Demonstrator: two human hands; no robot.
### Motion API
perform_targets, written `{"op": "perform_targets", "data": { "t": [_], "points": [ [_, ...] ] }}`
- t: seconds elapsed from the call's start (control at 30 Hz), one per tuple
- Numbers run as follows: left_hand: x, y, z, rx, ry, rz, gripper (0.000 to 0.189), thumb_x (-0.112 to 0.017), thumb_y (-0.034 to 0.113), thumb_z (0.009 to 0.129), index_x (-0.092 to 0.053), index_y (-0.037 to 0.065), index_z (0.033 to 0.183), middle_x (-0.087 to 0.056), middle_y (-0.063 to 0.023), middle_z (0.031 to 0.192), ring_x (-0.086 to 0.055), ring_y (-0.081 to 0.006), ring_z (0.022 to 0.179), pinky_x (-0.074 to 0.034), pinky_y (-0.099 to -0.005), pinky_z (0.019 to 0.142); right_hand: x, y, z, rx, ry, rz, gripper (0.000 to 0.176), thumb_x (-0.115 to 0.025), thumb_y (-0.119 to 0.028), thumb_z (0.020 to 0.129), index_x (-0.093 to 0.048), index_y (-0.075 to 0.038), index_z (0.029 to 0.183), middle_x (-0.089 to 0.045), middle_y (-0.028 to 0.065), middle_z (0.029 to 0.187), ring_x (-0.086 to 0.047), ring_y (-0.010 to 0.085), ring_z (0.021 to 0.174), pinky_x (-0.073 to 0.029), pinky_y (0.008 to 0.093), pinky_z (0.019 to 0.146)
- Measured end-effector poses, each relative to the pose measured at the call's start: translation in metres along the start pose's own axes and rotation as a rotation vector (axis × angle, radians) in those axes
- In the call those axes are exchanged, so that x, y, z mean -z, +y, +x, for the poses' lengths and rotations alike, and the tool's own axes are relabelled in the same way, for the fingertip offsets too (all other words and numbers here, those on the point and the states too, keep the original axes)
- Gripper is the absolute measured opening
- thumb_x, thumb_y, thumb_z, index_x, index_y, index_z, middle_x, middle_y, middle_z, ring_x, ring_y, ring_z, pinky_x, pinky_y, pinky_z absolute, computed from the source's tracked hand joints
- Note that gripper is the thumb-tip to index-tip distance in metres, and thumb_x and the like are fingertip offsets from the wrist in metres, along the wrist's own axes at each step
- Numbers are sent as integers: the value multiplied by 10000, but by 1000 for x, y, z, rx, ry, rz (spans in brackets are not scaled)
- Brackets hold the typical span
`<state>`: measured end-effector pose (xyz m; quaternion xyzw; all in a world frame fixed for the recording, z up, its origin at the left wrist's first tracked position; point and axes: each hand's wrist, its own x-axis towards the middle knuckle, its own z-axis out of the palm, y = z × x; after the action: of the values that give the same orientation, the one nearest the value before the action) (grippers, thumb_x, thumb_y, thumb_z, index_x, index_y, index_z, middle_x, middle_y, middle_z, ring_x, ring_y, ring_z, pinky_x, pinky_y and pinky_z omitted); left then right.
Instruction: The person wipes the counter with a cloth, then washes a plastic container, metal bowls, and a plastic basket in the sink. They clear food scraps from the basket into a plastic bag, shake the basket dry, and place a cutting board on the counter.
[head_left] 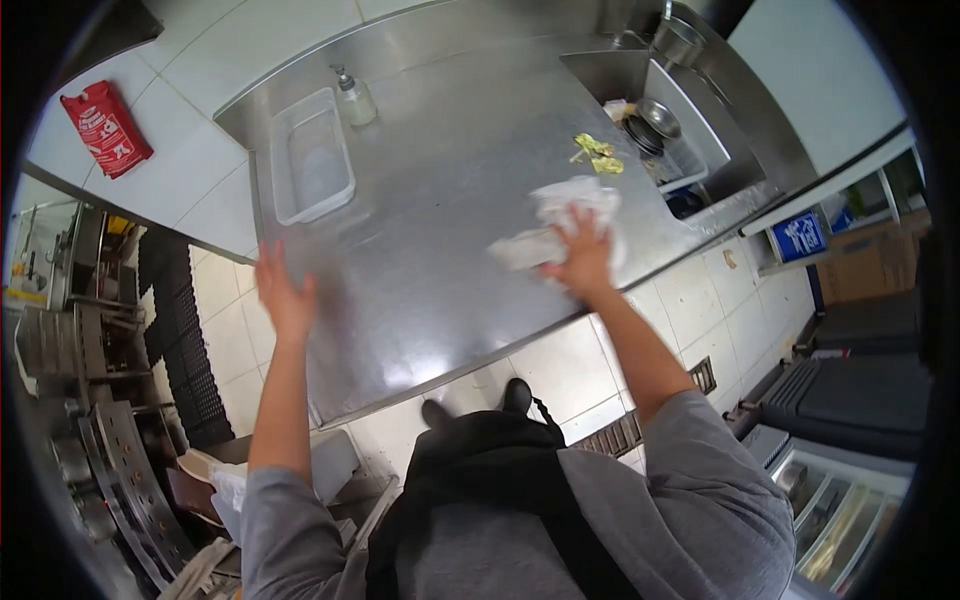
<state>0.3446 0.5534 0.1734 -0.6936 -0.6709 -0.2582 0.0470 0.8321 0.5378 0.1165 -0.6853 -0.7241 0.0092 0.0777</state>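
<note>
I am logging the right hand [582, 260] pressing an open, flat grip on the white cloth [568, 196] right of desk [430, 190] centre, probably keeping it spread, while the left hand [285, 298] is hovering open and empty by the left edge

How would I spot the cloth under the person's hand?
Look at the big shiny steel table. Toward its right side, before the sink, the person's right hand presses on a crumpled white cloth. It's the only soft white thing there: the yellow scraps nearby are smaller, and the clear tray sits far left.
</note>
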Motion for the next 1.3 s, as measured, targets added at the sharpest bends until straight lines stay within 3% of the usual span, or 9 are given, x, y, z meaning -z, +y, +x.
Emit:
{"op": "perform_targets", "data": {
  "t": [0.13, 0.27, 0.37, 0.53, 0.6, 0.67, 0.87, 1.07, 1.3],
  "points": [
    [-36, 33, 75, 95, -155, 385, 671, -719, 199, 806, -419, 213, 1406, -389, -49, 1482, -342, -326, 1368, -335, -480, 1086, -16, 157, 39, -143, 352, 65, 632, -793, -279, 671, -580, -38, 1215, -500, 157, 1345, -478, 366, 1230, -401, 422, 1017],
    [-58, -14, 108, 121, -362, 261, 422, -696, 174, 816, -564, 193, 1217, -570, -61, 1224, -518, -327, 1169, -461, -447, 943, -9, 209, 47, -557, 463, 548, 522, -694, -76, 743, -534, 2, 1233, -587, 167, 1195, -565, 325, 1106, -433, 398, 977],
    [-43, -50, 108, -131, -296, 192, 174, -662, 132, 823, -614, 125, 990, -579, -87, 951, -569, -335, 933, -494, -443, 768, 51, 108, 33, -383, 284, 1128, 560, -643, -8, 751, -483, -2, 1288, -576, 120, 1218, -544, 245, 1147, -447, 361, 960],
    [56, -63, 121, -215, -141, 32, 76, -644, 76, 819, -603, 67, 883, -517, -142, 816, -529, -357, 802, -439, -448, 675, 46, -91, 12, 413, 41, 949, 663, -807, -211, 632, -545, -114, 1233, -398, 167, 1429, -358, 386, 1338, -315, 470, 1101],
    [100, -61, 129, -237, -123, 36, 98, -666, 70, 803, -604, 55, 877, -504, -152, 788, -523, -362, 775, -428, -443, 663, 44, -185, 5, 570, -335, 932, 569, -841, -199, 611, -619, -97, 1125, -379, 169, 1447, -288, 399, 1379, -299, 480, 1112],
    [136, -57, 130, -233, -119, 62, 117, -680, 52, 787, -605, 43, 877, -503, -154, 779, -519, -365, 761, -424, -443, 665, -5, -267, -12, 877, -280, 765, 630, -825, -319, 648, -601, -98, 1194, -276, 171, 1516, -214, 404, 1411, -247, 564, 1115],
    [183, -58, 94, -183, -162, 196, 106, -664, 21, 785, -594, 25, 865, -496, -153, 780, -522, -361, 736, -419, -428, 655, -33, -397, -5, 818, -280, 532, 698, -743, -415, 720, -523, -162, 1333, -209, 120, 1565, -112, 378, 1453, -142, 647, 1110],
    [177, -46, 24, -36, -195, 270, 95, -638, -5, 786, -588, 28, 860, -497, -157, 806, -525, -376, 766, -423, -425, 665, -49, -320, 64, 764, -183, 513, 647, -687, -412, 773, -505, -208, 1360, -286, 43, 1549, -197, 306, 1448, -146, 605, 1133],
    [152, 36, -58, 194, -270, 264, 81, -647, -4, 789, -608, 26, 853, -518, -151, 801, -543, -350, 770, -435, -407, 679, -33, -42, 161, 358, 41, 323, 539, -681, -331, 767, -562, -259, 1288, -330, 26, 1532, -278, 323, 1417, -208, 568, 1134]
  ]
}}
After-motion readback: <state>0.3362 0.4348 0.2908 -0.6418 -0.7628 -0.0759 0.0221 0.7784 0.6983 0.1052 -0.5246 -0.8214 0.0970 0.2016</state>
